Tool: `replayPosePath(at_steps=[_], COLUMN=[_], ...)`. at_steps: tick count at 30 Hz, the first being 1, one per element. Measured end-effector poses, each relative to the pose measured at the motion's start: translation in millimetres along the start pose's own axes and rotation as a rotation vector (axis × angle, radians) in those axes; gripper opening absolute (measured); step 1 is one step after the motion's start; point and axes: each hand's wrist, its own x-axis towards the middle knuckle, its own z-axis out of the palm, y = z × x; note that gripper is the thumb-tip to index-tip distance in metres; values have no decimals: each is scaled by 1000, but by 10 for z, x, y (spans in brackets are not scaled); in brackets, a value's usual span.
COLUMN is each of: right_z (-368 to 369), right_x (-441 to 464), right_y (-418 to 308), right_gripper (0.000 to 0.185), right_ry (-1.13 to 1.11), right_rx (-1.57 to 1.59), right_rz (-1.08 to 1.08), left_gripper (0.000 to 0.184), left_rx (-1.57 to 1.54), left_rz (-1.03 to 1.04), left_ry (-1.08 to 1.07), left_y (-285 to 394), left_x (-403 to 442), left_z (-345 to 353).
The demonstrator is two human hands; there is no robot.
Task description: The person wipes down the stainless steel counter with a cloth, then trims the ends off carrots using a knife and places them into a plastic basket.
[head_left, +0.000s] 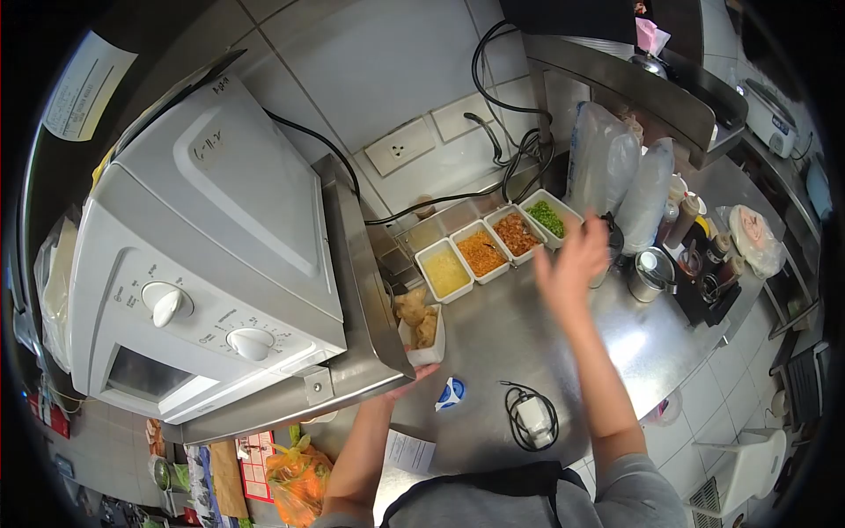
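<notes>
While our left hand (411,377) closes its grip on the near end of a white rectangular container (428,355) of lumpy tan pieces (426,329), our right hand (576,264) reaches forward, blurred, its fingers apart and nothing visible between them. Beside it stands a dark-lidded jar (609,236); whether they touch, we cannot tell. As far as we can judge, four white rectangular containers (458,292) already stand filled and lined up on the shiny steel desk (493,339); the one we hold sits outside their row, nearer us, its placing apparently unsettled. How much more remains, we cannot tell. Its long axis runs roughly away from us, the far end pointing towards the row and wall.
</notes>
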Motion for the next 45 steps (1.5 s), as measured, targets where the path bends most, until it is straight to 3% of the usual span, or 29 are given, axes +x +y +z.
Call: replayPosePath(at_steps=[1, 2, 3, 4, 6, 9, 12, 15, 18, 20, 22, 24, 26, 27, 29, 30, 33, 34, 36, 38, 40, 43, 45], right_z=[124, 186, 563, 696, 906, 999, 734, 856, 1014, 996, 945, 860, 767, 748, 823, 830, 683, 730, 772, 935, 1152, 1389, 1674], right_x=[-145, -271, -470, -641, -909, -964, -1062, -1015, -905, -890, -909, -966, -1049, -1098, -1359, -1489, -1594, -1597, -1682, -1800, -1958, -1979, -2095], right_y=[-254, -523, -654, -887, -1153, -1261, -1207, -1100, -947, -785, -647, -628, -727, -791, -861, -923, -1257, -1387, -1700, -2022, -2380, -2845, -2880], right_gripper=[63, 57, 59, 58, 30, 23, 22, 20, 19, 21, 24, 26, 28, 29, 26, 25, 28, 29, 30, 32, 41, 64, 72], right_ry=[-25, -208, -373, -397, -428, -1017, -873, -802, -641, -609, -566, -528, -594, -629, -576, -545, -922, -1096, -1229, -1355, -1253, -1227, -1131], right_rx=[106, 190, 361, 493, 556, 579, 602, 632, 727, 662, 615, 594, 667, 697, 679, 670, 487, 490, 461, 486, 304, 86, 110], right_rz=[-82, -144, -250, -402, -565, -494, -621, -567, -452, -408, -379, -381, -325, -302, -430, -491, -597, -631, -730, -789, -830, -867, -911], left_gripper=[54, 52, 51, 51, 50, 48, 43, 39, 36, 35, 38, 38, 38, 37, 37, 43, 83, 91, 98, 103, 107, 107, 111], left_rx=[13, 39, 65, 108, 106, 77, 90, -44, 1, 613, 1202, 731, 238, 405, 334, 470, 642, 713, 782, 829, 845, 911, 895], left_rz=[9, 17, 26, 33, 37, 105, 313, 471, 634, 830, 873, 699, 561, 611, 447, 384, 550, 540, 660, 808, 970, 1145, 1329], left_ry=[-35, -56, -76, -83, -84, -99, -135, -77, -128, 42, 117, 7, -99, -126, -126, 175, 540, 620, 738, 892, 1076, 1132, 1015], left_y=[-40, -83, -126, -162, -246, -285, -413, -408, -369, -355, -297, -196, -139, -81, -248, -374, -551, -588, -693, -664, -536, -256, -69], left_x=[-46, -89, -130, -169, -243, -255, -73, 339, 541, 755, 608, 786, 1007, 1118, 398, -84, -935, -1041, -1058, -1260, -1682, -1666, -1669], left_z=[-11, -12, -13, -3, 59, 120, -15, -148, 205, 238, 489, 424, -92, -565, -181, 150, 2, -258, -1065, -1224, -919, -1135, -1212])
